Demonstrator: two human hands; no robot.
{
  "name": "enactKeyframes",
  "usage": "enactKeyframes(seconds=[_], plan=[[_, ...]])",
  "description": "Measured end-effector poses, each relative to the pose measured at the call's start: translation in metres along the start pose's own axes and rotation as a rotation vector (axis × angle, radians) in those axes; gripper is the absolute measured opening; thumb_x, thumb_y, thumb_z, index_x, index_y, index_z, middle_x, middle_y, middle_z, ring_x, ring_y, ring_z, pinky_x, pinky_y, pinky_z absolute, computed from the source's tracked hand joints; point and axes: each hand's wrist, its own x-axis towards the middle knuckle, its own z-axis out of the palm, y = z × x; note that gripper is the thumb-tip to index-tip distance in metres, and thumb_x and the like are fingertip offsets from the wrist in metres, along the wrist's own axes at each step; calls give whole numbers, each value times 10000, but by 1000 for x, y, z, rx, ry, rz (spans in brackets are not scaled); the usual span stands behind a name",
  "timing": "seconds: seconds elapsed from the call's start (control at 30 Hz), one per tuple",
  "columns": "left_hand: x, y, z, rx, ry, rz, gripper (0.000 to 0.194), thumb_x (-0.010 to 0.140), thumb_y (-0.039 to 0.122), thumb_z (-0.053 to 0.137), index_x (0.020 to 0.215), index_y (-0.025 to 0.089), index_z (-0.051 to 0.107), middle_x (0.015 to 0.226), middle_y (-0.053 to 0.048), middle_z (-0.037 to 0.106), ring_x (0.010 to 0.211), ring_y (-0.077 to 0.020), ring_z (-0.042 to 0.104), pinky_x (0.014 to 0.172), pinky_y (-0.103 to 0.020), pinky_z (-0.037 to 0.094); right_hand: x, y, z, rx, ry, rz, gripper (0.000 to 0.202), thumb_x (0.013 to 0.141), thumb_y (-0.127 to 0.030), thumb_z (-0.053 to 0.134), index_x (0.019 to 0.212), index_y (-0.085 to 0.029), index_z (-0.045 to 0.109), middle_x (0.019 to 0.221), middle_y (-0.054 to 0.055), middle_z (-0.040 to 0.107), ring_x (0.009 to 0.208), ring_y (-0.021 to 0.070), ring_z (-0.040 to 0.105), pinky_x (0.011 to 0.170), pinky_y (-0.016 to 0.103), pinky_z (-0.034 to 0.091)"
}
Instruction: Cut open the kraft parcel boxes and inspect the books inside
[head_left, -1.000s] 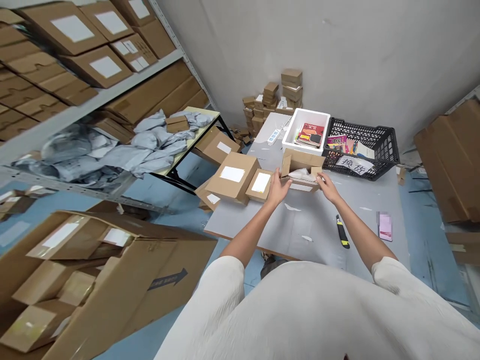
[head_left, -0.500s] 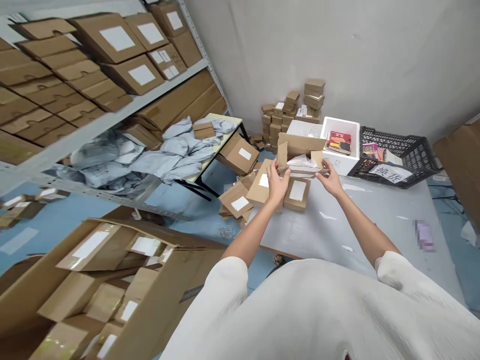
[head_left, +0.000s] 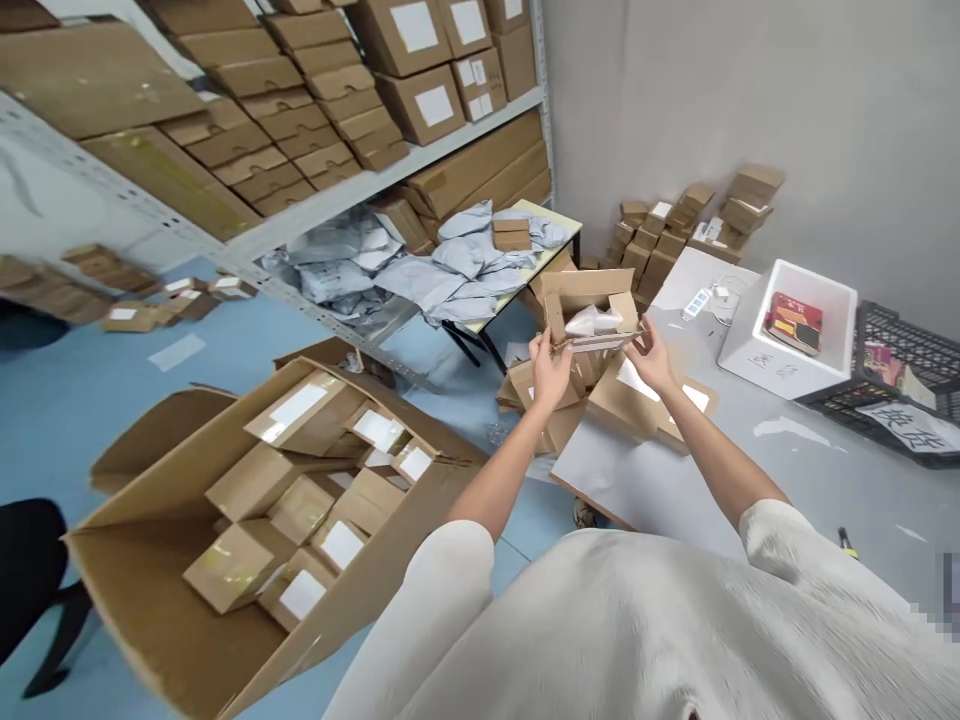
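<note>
An opened small cardboard box (head_left: 589,287) is held up in front of me, its lid raised at the back. White wrapping (head_left: 592,320) shows inside it. My left hand (head_left: 550,370) grips the box's near left corner, and my right hand (head_left: 649,355) grips the near right corner. Below and to the right of it, a closed carton (head_left: 619,402) with a white label lies at the corner of the grey table (head_left: 757,470).
On the left, a large carton (head_left: 142,560) holds several labelled boxes. A metal shelf (head_left: 300,215) carries boxes, with grey parcels (head_left: 427,285) near it. A white foam box (head_left: 757,362) and black crate (head_left: 877,400) stand on the right.
The view has swung left, so the table, foam box and crate appear farther right. Both hands still hold the opened box, which now hangs left of the table's labelled cartons.
</note>
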Motion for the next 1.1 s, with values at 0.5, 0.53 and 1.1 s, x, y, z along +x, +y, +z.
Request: enactKeyframes(seconds=[0.5,0.53,1.1], plan=[[-2,-67,3,35,-209,-111,747,981,244,625,1687,219,386,1732,-168,443,1659,-316,369,1393,-530,281,5,58,6,-106,69,196,888,909,-629,669,1688,-260,457,1775,155,400,1639,367,392,1315,592,384],[-2,-64,7,37,-222,-104,734,980,242,623,1679,218,402,1723,-168,455,1654,-314,377,1391,-527,285,3,59,0,-108,81,201,863,905,-615,670,1666,-253,488,1751,160,436,1628,370,409,1311,597,389],[-52,22,119,17,-558,125,587,999,226,573,1585,244,532,1623,-148,556,1565,-304,492,1319,-505,406,-92,68,-121,-123,250,312,638,904,-490,693,1487,-229,675,1615,156,607,1507,351,569,1260,572,467]])
